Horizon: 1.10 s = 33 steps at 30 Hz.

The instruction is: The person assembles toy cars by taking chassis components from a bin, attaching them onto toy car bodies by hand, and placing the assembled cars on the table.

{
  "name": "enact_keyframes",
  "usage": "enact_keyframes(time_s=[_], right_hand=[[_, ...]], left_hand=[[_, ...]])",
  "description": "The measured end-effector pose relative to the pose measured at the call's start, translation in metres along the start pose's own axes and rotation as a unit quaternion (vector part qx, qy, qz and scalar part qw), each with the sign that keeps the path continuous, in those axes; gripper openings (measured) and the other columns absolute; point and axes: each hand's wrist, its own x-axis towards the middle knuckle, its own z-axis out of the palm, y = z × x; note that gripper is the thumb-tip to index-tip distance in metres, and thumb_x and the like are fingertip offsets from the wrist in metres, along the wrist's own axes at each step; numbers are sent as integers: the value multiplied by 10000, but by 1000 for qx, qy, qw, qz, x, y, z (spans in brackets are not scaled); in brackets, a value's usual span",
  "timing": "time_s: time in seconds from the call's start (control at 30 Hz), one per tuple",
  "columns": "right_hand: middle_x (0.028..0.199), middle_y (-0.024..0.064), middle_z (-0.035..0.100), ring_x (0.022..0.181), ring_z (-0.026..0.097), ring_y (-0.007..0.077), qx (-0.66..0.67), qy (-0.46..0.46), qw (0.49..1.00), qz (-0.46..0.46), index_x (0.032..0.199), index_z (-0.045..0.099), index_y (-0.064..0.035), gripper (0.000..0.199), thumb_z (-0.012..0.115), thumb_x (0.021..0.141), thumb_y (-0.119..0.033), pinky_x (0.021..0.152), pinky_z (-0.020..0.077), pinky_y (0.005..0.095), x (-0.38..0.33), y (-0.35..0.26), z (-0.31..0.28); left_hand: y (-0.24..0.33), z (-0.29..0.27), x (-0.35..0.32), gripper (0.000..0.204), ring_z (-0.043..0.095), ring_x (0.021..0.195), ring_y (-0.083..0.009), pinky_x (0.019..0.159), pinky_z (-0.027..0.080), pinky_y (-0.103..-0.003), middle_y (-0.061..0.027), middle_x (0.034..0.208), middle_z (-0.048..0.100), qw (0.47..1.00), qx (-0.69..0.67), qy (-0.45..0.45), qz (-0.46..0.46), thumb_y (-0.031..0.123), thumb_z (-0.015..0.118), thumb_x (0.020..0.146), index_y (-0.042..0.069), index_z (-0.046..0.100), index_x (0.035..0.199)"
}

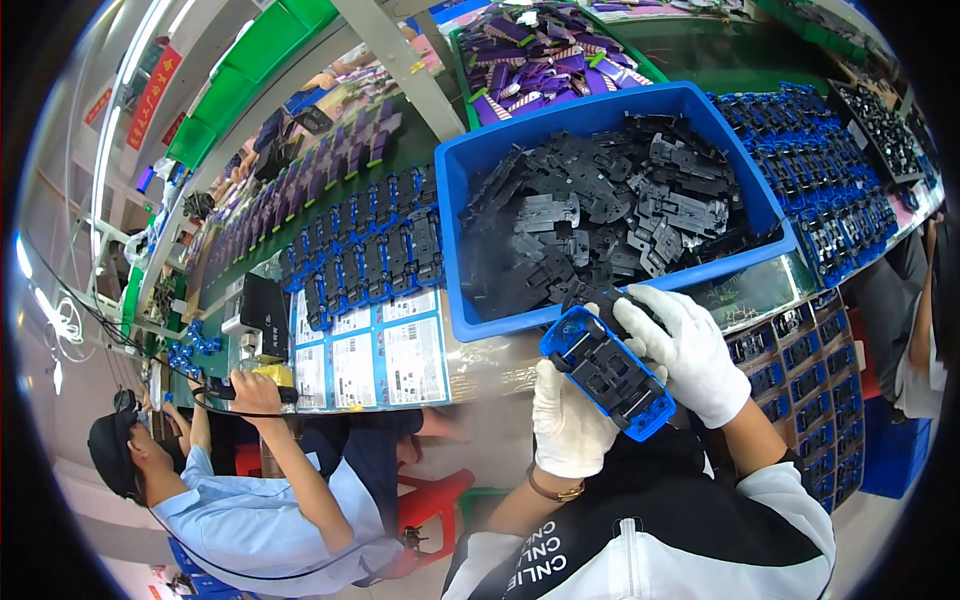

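Before a dark green bench (680, 45) of seemingly finished blue-and-black plastic assemblies (400, 245) and a blue bin (740, 262) with loose black plates (600, 190) left, grips a blue shell (652, 412), black plate (612, 372) apparently seated, in curled white-gloved left hand (573, 425), with white-gloved right hand (690, 350) half-curled alongside, hold unclear.

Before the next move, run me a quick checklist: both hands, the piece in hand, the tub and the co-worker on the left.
1. Left grip: gloved, closed around the blue shell. Ok.
2. Right grip: gloved, fingers at the shell's upper end. Ok on position; cannot tell whether it pinches a separate part.
3. Black base: lies in the shell, facing up. Ok.
4. Base fully seated: cannot tell at this size.
5. Blue tub: well stocked with loose black parts. Ok.
6. Co-worker's hand: on a black tool, apart from both grips. Ok.
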Motion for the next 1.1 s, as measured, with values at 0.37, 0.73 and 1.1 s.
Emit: enact_keyframes(time_s=[0.37, 0.73, 1.1], right_hand=[[1122, 153, 612, 990, 593, 339, 64, 125, 990, 22, 1178, 633, -71, 592, 767, 605, -141, 876, 473, 453, -19, -37, -27], [1173, 123, 599, 1067, 564, 308, -21, 109, 994, -9, 1166, 649, -109, 523, 758, 661, -193, 963, 410, 506, -11, -64, -5], [1234, 197, 567, 1077, 599, 345, 241, 114, 957, 118, 1278, 565, -19, 453, 663, 895, -240, 913, 488, 382, -30, -44, -8]], left_hand=[[-3, 0, -2, 735, 526, 1244, -306, 1080, 413, -544, -96, 1492, 405, 969, 195, 63, 138, 558, 576, 922, 132, 345, 1475], [-20, -5, -5, 753, 524, 1225, -213, 1065, 442, -375, -84, 1390, 482, 952, 230, 26, 201, 506, 631, 911, 83, 337, 1461], [0, -1, 5, 569, 579, 1154, -227, 1044, 478, -471, -74, 1273, 541, 920, 278, 59, 268, 131, 651, 931, 167, 363, 1421]])
